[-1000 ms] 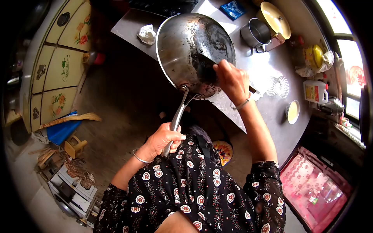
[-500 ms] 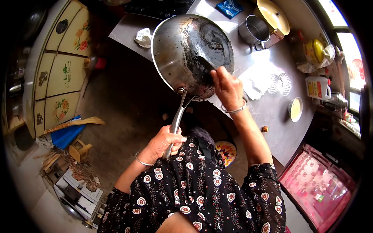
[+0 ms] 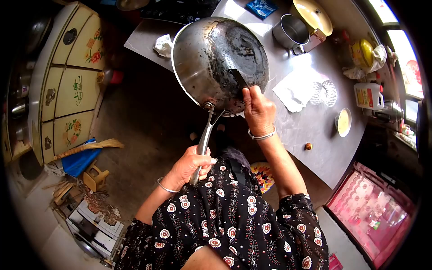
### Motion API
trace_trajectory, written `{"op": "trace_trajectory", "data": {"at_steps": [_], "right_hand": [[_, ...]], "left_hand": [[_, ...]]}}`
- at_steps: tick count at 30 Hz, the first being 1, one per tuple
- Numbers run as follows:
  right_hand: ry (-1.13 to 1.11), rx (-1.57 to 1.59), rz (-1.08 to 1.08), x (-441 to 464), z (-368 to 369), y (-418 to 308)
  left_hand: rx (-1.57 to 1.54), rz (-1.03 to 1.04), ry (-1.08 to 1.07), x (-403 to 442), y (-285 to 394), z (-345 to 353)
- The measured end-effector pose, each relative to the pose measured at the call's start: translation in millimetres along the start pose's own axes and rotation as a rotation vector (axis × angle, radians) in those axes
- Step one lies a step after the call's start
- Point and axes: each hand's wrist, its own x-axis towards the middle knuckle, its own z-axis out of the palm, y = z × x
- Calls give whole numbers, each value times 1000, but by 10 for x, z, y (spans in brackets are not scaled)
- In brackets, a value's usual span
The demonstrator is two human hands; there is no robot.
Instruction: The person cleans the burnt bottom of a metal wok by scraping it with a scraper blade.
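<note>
A metal wok is tilted so that its scorched, black-crusted underside faces me. My left hand is closed around its long steel handle, close to my body. In my right hand is a dark flat blade, pinched between thumb and fingers. Its tip lies against the blackened lower part of the wok's base, as far as I can see. The blade's grip end is hidden inside the hand.
On the grey table are a metal pot, a yellow lid, white paper, a clear glass dish, a bowl and crumpled tissue. A cabinet and a broom are left.
My right hand and the blade have shifted slightly down along the wok's base, showing more of the blade. My left hand still grips the handle. The whole view has shifted slightly.
</note>
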Motion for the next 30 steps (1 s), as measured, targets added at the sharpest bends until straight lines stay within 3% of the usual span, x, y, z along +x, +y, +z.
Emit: {"op": "trace_trajectory", "data": {"at_steps": [10, 14, 20, 30], "right_hand": [[1, 164, 93, -350, 93, -121], [50, 74, 173, -136, 83, -28], [41, 100, 118, -390, 160, -196], [28, -24, 43, -77, 49, -203]], "left_hand": [[3, 8, 3, 24, 12, 26], [-1, 8, 15, 25, -8, 30], [-11, 9, 22, 31, -5, 42], [5, 25, 15, 53, -44, 4]]}}
